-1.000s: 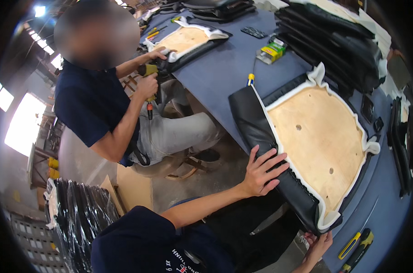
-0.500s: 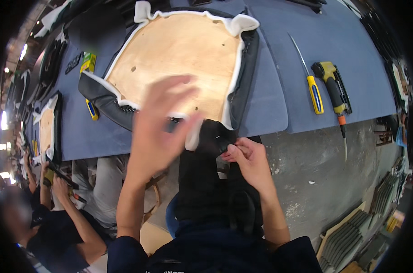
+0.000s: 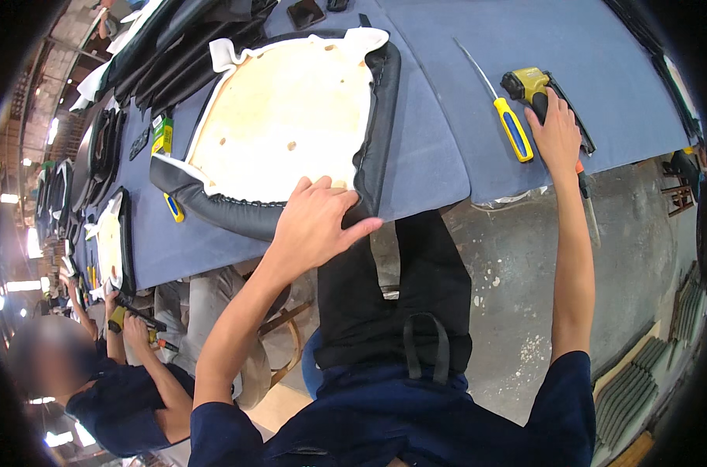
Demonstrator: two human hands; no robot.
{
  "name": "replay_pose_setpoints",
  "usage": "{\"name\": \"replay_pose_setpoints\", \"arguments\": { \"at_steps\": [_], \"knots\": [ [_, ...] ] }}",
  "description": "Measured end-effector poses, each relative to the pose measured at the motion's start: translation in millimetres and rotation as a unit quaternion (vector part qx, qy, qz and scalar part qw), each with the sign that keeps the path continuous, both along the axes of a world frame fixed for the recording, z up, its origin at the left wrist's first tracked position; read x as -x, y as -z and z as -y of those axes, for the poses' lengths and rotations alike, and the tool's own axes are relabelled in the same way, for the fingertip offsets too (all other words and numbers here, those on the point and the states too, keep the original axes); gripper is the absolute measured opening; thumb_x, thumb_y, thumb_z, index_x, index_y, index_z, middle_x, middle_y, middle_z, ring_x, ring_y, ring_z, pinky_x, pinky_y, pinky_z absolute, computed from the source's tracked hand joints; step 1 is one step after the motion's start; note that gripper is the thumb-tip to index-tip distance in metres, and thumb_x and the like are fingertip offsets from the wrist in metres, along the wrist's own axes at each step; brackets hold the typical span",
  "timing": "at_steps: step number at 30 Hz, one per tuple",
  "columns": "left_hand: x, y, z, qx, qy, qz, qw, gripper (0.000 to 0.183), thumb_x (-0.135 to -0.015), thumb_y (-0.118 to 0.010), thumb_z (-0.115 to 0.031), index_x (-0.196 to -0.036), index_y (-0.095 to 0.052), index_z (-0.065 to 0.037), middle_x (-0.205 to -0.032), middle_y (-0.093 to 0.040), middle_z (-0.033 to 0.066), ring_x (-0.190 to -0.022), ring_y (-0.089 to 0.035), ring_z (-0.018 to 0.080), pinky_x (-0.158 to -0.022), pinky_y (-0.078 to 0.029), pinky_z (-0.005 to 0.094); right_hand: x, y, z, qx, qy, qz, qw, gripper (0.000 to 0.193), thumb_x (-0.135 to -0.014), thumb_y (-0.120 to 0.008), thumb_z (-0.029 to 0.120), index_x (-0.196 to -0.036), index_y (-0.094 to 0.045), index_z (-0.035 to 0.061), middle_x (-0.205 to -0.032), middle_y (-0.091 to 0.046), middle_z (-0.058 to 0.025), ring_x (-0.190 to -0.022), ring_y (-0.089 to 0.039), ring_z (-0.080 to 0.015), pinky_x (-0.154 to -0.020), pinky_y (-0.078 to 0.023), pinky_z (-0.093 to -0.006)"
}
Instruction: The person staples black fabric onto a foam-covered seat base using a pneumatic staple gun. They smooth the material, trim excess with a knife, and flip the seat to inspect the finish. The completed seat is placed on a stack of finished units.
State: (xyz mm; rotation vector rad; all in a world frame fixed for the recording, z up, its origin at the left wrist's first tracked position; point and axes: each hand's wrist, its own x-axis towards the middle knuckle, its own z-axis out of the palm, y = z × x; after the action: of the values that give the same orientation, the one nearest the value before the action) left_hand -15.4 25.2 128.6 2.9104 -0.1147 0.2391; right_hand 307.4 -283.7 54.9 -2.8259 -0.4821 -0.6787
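Head: seat cushion (image 3: 272,121) under left hand (image 3: 314,226)

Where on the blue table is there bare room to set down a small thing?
Bare blue table shows between the padded seat and the screwdriver, and also to the right of the staple gun, which the right hand touches. It is crowded at the seat's far left side, with black covers and a green-yellow box close by.
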Motion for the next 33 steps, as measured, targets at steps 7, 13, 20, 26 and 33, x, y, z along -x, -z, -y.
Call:
{"name": "replay_pose_setpoints", "arguments": {
  "at_steps": [7,13,20,26,33],
  "knots": [
    [2,33,-7,0.248,-0.034,0.031,0.968,0.054,-0.09,-0.077,-0.027,-0.063,-0.038,-0.003,-0.062,-0.034,0.007,-0.065,-0.033,0.0241,-0.068,-0.029,0.0382,-32,-66,50,-0.139,-0.186,-0.133,0.963,0.047,-0.096,-0.074,0.028,-0.128,-0.067,-0.0047,-0.104,-0.075,-0.0153,-0.096,-0.072,-0.0271,-0.08,-0.056,-0.0372],
    [10,33,-4,0.279,-0.092,0.047,0.955,0.046,-0.088,-0.079,-0.03,-0.065,-0.05,-0.003,-0.06,-0.037,0.0075,-0.065,-0.04,0.0249,-0.062,-0.032,0.0414,137,-100,17,-0.361,-0.184,-0.37,0.836,0.036,-0.091,-0.084,0.029,-0.115,-0.072,0.0047,-0.082,-0.065,0.003,-0.061,-0.052,-0.0053,-0.053,-0.042,-0.0243],
    [-1,14,-9,0.151,-0.053,0.012,0.987,0.042,-0.089,-0.076,-0.032,-0.07,-0.056,-0.001,-0.059,-0.046,0.0113,-0.062,-0.05,0.0309,-0.061,-0.039,0.0452,227,-77,-53,-0.384,-0.257,-0.518,0.72,0.044,-0.089,-0.086,0.02,-0.125,-0.069,0.0017,-0.112,-0.075,-0.0063,-0.1,-0.069,-0.0154,-0.092,-0.055,-0.0322],
    [7,38,-7,0.288,-0.067,0.065,0.953,0.04,-0.086,-0.072,-0.021,-0.06,-0.048,-0.003,-0.058,-0.051,0.0125,-0.067,-0.05,0.0331,-0.075,-0.04,0.0457,230,-69,-90,-0.352,-0.316,-0.418,0.776,0.032,-0.084,-0.078,0.009,-0.114,-0.073,-0.0014,-0.104,-0.078,-0.0129,-0.099,-0.074,-0.0205,-0.092,-0.056,-0.0364],
    [14,43,2,0.247,-0.114,0.122,0.955,0.036,-0.084,-0.074,-0.02,-0.061,-0.051,-0.004,-0.06,-0.05,0.0116,-0.076,-0.051,0.0329,-0.074,-0.041,0.046,223,-66,-114,-0.25,-0.288,-0.376,0.844,0.035,-0.084,-0.074,0.016,-0.115,-0.074,0.0,-0.105,-0.077,-0.0204,-0.102,-0.076,-0.034,-0.091,-0.058,-0.0406]
  ]
}}
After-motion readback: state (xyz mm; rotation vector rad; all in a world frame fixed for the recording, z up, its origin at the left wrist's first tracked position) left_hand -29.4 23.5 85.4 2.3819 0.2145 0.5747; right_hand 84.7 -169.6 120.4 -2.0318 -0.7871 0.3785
